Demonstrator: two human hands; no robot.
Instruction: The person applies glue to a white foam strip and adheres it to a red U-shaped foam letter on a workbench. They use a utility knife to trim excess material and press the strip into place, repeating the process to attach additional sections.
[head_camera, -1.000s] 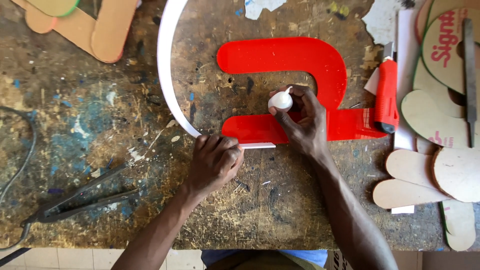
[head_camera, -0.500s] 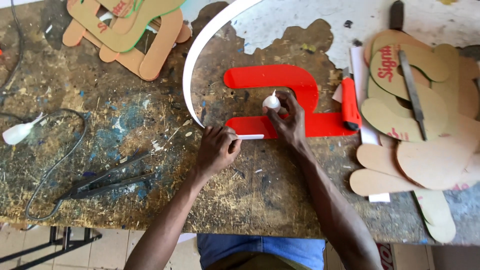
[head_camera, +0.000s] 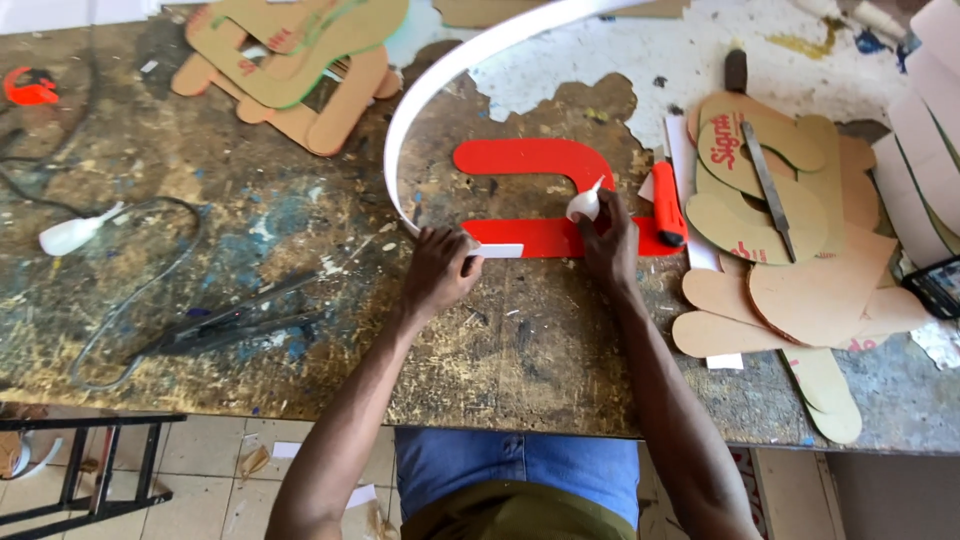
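A flat red U-shaped plastic cutout (head_camera: 560, 190) lies on the worn workbench with its open end to the left, its curved end to the right, and its near arm running along toward the right. A long white plastic strip (head_camera: 440, 85) stands on edge: it arcs from the far right, sweeps round to the left, then comes down to the near arm's left end, where its tip sits flush along the red edge. A small white glue bottle (head_camera: 585, 203) with a pointed nozzle is tilted over the near arm.
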